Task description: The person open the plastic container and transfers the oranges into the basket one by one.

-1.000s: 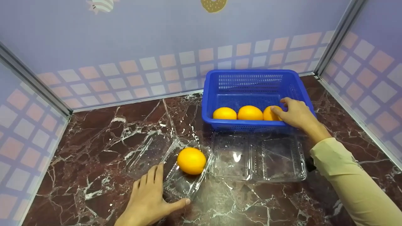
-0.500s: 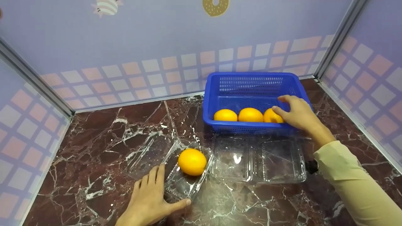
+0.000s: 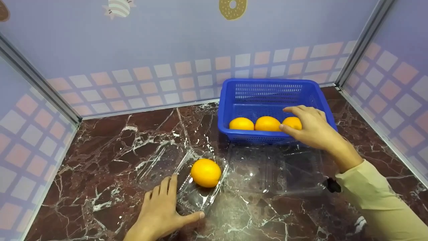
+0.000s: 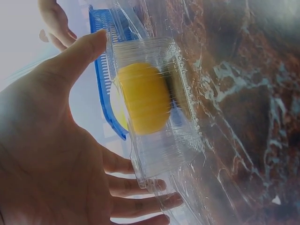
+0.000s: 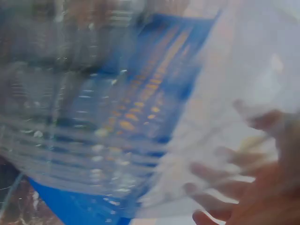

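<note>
An orange [image 3: 206, 172] sits in one half of a clear hinged plastic box [image 3: 188, 197], its lid lying folded out to the left. My left hand [image 3: 158, 208] rests at the near left of this box; in the left wrist view the thumb [image 4: 86, 51] and fingers [image 4: 140, 204] lie along its two ends, fairly straight. Over the right part of the blue basket [image 3: 223, 103], my right hand [image 3: 312, 129] hovers with fingers spread. Its thumb tip overlaps the gap beside the rightmost orange [image 3: 292, 123], which shows between thumb and forefinger. In the right wrist view the fingers are blurred.
Two more oranges, a left one [image 3: 241, 124] and a middle one [image 3: 267, 123], line the basket's front wall. A second clear box [image 3: 249, 167] lies opened flat before the basket. A small black object [image 3: 332, 185] is beside the right sleeve. Patterned walls [image 3: 174, 43] enclose the marble-look table [image 3: 110, 160].
My right hand has shifted left and nearer the camera, its thumb now left of the rightmost orange. Glare on the second box has faded. The left hand stays put; the view has tilted slightly.
</note>
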### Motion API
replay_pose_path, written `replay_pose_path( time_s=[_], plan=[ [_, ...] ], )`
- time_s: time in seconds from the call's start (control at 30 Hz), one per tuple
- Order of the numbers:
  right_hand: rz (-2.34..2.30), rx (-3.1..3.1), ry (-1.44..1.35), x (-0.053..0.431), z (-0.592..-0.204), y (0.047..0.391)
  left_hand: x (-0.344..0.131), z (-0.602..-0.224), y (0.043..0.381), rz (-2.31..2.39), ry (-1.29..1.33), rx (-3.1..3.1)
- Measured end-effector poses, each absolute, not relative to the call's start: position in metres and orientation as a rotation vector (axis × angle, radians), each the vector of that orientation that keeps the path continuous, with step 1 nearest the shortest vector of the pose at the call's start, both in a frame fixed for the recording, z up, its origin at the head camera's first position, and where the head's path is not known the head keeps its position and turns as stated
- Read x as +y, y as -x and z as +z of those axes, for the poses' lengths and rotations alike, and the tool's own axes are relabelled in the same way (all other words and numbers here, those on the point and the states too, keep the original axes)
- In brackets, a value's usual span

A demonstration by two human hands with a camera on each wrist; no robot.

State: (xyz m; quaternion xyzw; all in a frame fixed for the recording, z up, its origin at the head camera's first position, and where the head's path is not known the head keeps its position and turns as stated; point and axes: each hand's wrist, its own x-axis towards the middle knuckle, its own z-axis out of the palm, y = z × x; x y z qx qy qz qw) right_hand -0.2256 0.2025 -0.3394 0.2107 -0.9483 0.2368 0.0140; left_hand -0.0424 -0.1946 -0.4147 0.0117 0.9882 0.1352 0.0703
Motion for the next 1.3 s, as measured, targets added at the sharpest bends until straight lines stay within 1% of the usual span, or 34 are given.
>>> replay_pose_path(
  time_s=[0.2,0.53,0.8,1.3],
  plan=[
    [0.715,-2.97,-0.718,0.203,-0.333,0.22,-0.195,-0.416,0.043,0.408,-0.039,2.983],
    [0.67,-2.991,-0.828,0.213,-0.34,0.217,-0.196,-0.417,0.041,0.413,-0.04,2.976],
    [0.659,-2.945,-0.869,0.203,-0.334,0.211,-0.195,-0.417,0.041,0.431,-0.032,2.967],
    [0.555,-2.827,-0.996,0.181,-0.312,0.176,-0.195,-0.417,0.042,0.413,-0.042,2.969]
  ],
)
